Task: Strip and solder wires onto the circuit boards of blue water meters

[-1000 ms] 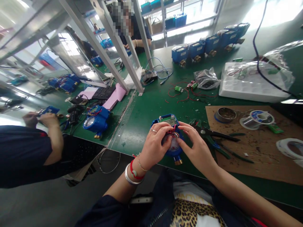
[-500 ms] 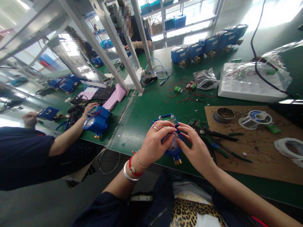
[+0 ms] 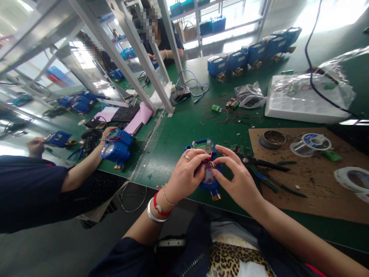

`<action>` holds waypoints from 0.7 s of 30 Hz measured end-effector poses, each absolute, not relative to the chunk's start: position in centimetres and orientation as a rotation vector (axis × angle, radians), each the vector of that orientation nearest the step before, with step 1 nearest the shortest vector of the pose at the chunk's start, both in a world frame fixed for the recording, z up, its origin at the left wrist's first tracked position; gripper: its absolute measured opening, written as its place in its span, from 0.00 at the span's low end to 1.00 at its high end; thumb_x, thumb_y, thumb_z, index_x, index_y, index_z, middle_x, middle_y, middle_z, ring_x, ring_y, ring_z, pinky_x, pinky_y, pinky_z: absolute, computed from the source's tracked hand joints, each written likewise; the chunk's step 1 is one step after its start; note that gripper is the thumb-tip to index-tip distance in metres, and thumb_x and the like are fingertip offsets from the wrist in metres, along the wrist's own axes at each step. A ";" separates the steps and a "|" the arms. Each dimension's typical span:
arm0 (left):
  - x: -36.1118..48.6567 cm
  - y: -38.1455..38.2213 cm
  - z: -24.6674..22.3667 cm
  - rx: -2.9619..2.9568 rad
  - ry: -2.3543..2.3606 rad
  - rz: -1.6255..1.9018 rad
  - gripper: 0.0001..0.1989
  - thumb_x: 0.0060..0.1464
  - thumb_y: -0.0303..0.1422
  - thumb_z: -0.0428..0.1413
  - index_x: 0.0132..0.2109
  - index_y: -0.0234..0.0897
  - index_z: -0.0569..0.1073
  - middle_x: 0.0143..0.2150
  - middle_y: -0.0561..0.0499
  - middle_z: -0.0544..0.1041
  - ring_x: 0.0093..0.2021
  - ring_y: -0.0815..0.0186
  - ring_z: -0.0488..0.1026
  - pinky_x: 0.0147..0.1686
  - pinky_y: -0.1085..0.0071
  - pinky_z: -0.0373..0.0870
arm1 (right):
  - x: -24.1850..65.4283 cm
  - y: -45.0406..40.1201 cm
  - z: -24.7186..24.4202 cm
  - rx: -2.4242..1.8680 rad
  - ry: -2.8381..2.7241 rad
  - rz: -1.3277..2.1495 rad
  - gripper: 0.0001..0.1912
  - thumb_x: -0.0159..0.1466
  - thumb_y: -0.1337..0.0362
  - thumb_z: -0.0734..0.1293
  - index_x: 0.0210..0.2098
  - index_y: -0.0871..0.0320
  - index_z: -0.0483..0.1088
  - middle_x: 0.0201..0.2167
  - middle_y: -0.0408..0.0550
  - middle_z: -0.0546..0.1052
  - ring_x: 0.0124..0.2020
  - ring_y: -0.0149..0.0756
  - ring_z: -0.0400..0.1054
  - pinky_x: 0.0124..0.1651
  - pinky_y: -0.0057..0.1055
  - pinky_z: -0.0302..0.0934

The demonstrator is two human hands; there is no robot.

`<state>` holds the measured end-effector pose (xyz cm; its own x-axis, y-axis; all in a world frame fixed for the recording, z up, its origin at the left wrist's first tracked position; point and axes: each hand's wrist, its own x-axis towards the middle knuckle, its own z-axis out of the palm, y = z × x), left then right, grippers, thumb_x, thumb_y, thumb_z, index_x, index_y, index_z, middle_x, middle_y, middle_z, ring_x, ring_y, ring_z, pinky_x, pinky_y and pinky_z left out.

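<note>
A blue meter (image 3: 211, 184) with a brass fitting stands at the table's front edge, its top open on a green circuit board with a small display (image 3: 206, 147). My left hand (image 3: 188, 171) reaches over its left side, fingers closed on the thin coloured wires (image 3: 211, 164). From the right, my right hand (image 3: 236, 173) pinches the same wires between thumb and fingertips above the clear round cover. Part of the meter is hidden under my hands.
Green-handled pliers (image 3: 259, 173) lie right of my right hand, partly on cardboard (image 3: 288, 200) with a solder spool (image 3: 316, 142) and a round tin (image 3: 272, 139). A white foam tray (image 3: 302, 104) is behind. At left, a co-worker's hand touches another blue meter (image 3: 117, 150).
My left hand has shifted slightly left and my fingers have drawn back from the meter's top, so the board and display now show. The wires are more visible between my fingertips.
</note>
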<state>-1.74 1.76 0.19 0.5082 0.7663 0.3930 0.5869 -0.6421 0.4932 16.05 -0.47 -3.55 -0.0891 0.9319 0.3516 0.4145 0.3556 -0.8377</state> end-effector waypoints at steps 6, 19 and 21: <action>-1.8 2.5 0.0 2.390 1.154 0.886 0.08 0.62 0.25 0.52 0.47 0.37 0.72 0.49 0.46 0.73 0.52 0.62 0.69 0.54 0.61 0.67 | 15.7 0.2 -3.1 -1.183 -1.668 0.651 0.02 0.64 0.65 0.65 0.35 0.54 0.71 0.61 0.49 0.65 0.61 0.42 0.61 0.64 0.45 0.56; -2.2 3.3 -0.4 2.374 1.076 0.914 0.05 0.61 0.24 0.53 0.43 0.36 0.71 0.48 0.46 0.72 0.50 0.62 0.68 0.52 0.62 0.67 | 16.9 2.7 -3.1 -1.008 -1.760 0.708 0.11 0.68 0.66 0.60 0.44 0.53 0.73 0.62 0.48 0.64 0.63 0.39 0.58 0.65 0.43 0.54; -2.2 3.3 -0.4 2.356 1.070 0.930 0.05 0.61 0.24 0.52 0.43 0.36 0.70 0.48 0.46 0.72 0.49 0.62 0.68 0.52 0.62 0.67 | 17.2 3.5 -3.1 -0.955 -1.816 0.768 0.13 0.69 0.67 0.58 0.46 0.52 0.73 0.62 0.47 0.64 0.63 0.38 0.58 0.66 0.42 0.54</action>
<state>-2.19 3.33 -0.43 0.4883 0.7709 0.4090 0.5124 -0.6327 0.5806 17.22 3.46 -3.14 -0.2804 0.8567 0.4330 0.2864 0.5052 -0.8141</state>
